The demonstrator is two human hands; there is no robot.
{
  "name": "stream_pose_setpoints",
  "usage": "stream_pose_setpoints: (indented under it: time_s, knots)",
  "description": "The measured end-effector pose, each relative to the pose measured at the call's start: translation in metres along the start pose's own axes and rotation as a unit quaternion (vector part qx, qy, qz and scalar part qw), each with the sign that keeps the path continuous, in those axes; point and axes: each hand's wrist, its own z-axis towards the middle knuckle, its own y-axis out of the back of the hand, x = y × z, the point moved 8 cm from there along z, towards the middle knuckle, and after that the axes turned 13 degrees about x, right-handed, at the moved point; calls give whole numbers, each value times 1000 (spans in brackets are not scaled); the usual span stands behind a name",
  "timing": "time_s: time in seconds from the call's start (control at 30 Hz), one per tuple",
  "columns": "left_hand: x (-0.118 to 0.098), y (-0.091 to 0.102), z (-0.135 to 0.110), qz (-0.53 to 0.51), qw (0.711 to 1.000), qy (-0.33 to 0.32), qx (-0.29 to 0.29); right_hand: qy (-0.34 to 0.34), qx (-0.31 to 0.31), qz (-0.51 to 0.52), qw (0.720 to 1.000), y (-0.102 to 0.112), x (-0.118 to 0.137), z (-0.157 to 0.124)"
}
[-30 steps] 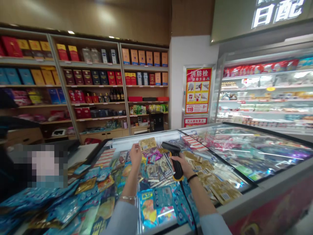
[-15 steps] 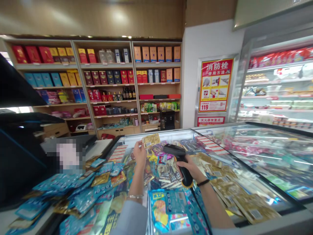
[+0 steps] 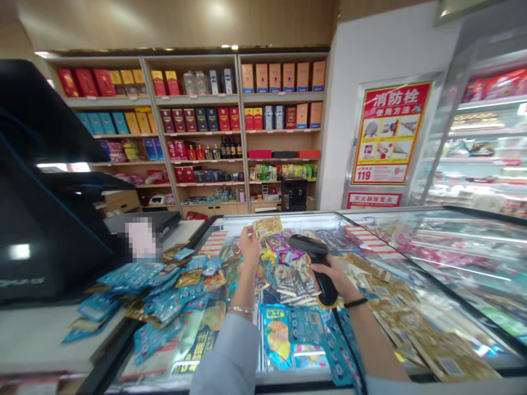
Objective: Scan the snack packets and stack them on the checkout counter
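Observation:
My left hand [image 3: 249, 246] pinches a small gold packet [image 3: 268, 226] by its left edge, with a barcode patch showing on it. Wrapped round the handle of a black barcode scanner [image 3: 309, 247] is my right hand [image 3: 334, 277]; the scanner's head points left toward the packet, and its cable hangs down past my wrist. Under both hands, packets cover the glass top: purple ones [image 3: 282, 241], dark-and-white ones [image 3: 294, 277] and a blue packet with yellow fruit [image 3: 278, 334]. Gold packets [image 3: 395, 307] lie in a row at the right.
A heap of blue packets [image 3: 164, 293] mixed with gold ones spreads over the left counter edge. A black checkout terminal [image 3: 49, 219] stands at far left. The glass-topped freezer [image 3: 448, 263] extends right. Shelves of boxed bottles [image 3: 201, 120] and a red notice [image 3: 389, 134] are behind.
The view has swung left, so everything sits further right in the picture. Both hands keep hold of the gold packet and the scanner, in nearly the same relation to each other.

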Motion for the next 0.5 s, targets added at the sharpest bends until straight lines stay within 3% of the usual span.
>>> stream_pose_setpoints:
  time_s: [0.23, 0.37, 0.5]
  knots:
    - [-13, 0, -10, -20, 999, 31, 23, 1, -9, 29, 1000, 5, 1, -2]
    - [-29, 30, -9, -20, 1000, 22, 1, 20, -10, 48, 999, -7, 17, -6]
    - [-42, 72, -11, -25, 999, -2, -35, 41, 26, 60, 997, -39, 34, -4]
